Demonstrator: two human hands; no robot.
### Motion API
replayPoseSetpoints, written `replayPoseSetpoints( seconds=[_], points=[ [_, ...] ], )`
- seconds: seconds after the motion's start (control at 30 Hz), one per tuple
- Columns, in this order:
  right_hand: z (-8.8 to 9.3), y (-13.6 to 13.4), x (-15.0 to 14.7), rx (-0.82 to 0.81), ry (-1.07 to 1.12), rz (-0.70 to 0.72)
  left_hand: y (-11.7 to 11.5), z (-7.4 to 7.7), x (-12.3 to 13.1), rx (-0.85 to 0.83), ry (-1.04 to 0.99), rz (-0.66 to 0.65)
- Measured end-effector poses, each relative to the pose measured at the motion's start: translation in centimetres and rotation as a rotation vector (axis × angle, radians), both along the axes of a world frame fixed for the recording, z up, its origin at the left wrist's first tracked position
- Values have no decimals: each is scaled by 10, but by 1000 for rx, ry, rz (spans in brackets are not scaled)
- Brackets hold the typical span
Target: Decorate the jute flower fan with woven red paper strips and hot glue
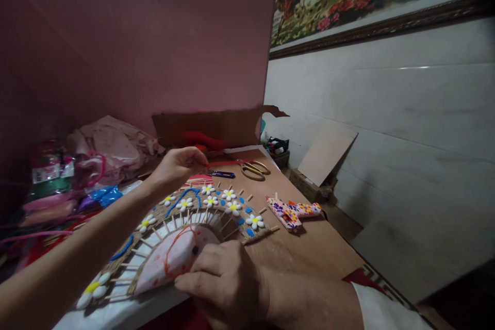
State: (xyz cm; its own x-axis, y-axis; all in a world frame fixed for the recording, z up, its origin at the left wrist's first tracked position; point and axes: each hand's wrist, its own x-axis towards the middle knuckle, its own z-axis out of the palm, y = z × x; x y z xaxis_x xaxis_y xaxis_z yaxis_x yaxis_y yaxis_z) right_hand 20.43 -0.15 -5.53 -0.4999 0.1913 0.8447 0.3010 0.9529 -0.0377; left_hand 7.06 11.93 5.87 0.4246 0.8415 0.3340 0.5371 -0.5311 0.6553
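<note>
A fan-shaped craft piece (201, 216) of twine and wooden sticks, dotted with white flowers and blue bits, lies on the brown tabletop (309, 247). My right hand (222, 281) rests on its pale inner panel near me, fingers curled and pressing down. My left hand (180, 165) reaches over the far rim of the piece, fingers closed in a loose pinch near a blue clip (221, 174). What the left fingers hold, if anything, is hidden.
Gold-handled scissors (253, 169) lie behind the piece. A bead-covered glue gun (292, 212) sits to its right. Bags and pink cloth (112, 147) pile up at the left. A pink board (154, 41) and torn cardboard (216, 126) stand behind. A tiled wall runs along the right.
</note>
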Motion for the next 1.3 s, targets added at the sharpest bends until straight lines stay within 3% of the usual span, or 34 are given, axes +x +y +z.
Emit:
replayPoseSetpoints(
  seconds=[0.07,0.13,0.27,0.4,0.47,0.53,0.7,0.77,0.97,1.3],
  points=[
    [3,0,2,-3,-25,-15,-31,0,-4,-88,-395,104],
    [7,0,4,5,-40,-31,-61,-7,-8,-127,-556,139],
    [11,-2,2,136,-16,-37,-104,-30,-16,-137,-698,182],
    [12,-12,-8,387,-29,92,-118,-50,-26,-65,-738,240],
    [18,-21,-13,391,-3,184,-118,-55,-32,-42,-729,282],
    [29,-30,-19,227,34,203,-118,-59,-40,-2,-719,324],
    [54,-24,-33,-502,55,-204,-119,-76,-58,195,-599,372],
    [55,-10,-39,-656,136,-218,-122,-86,-60,279,-485,376],
    [39,23,-43,-877,487,74,-129,-105,-55,352,-312,211],
    [18,35,-29,-1180,706,66,-142,-103,-47,-2,-458,140]
  ],
)
